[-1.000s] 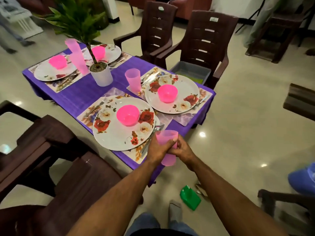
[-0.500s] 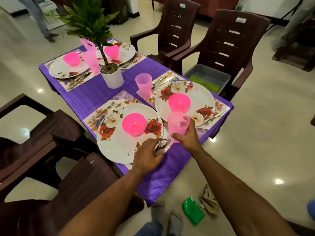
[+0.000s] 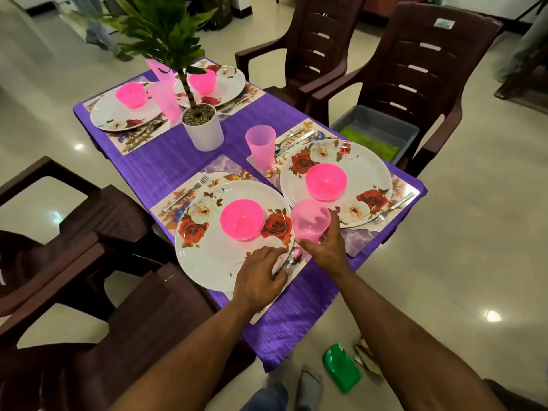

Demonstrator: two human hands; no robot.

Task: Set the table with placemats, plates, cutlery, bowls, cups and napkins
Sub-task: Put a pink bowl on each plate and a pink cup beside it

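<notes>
While the right hand (image 3: 321, 247) grips the pink cup (image 3: 310, 219) between the two near plates, the left hand (image 3: 258, 275) pinches the spoon (image 3: 292, 259) beside the near plate (image 3: 213, 262). Best to set the cup upright on a placemat, off the cutlery. No legible writing; the chair label (image 3: 444, 24) is unreadable.

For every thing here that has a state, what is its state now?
Right hand: grips the near cup.
Near cup: upright, empty, held between the two near plates.
Left hand: touches the spoon.
Spoon: lies beside the near plate.
Far cup: upright, empty.
Near bowl: upright, empty, on the plate.
</notes>
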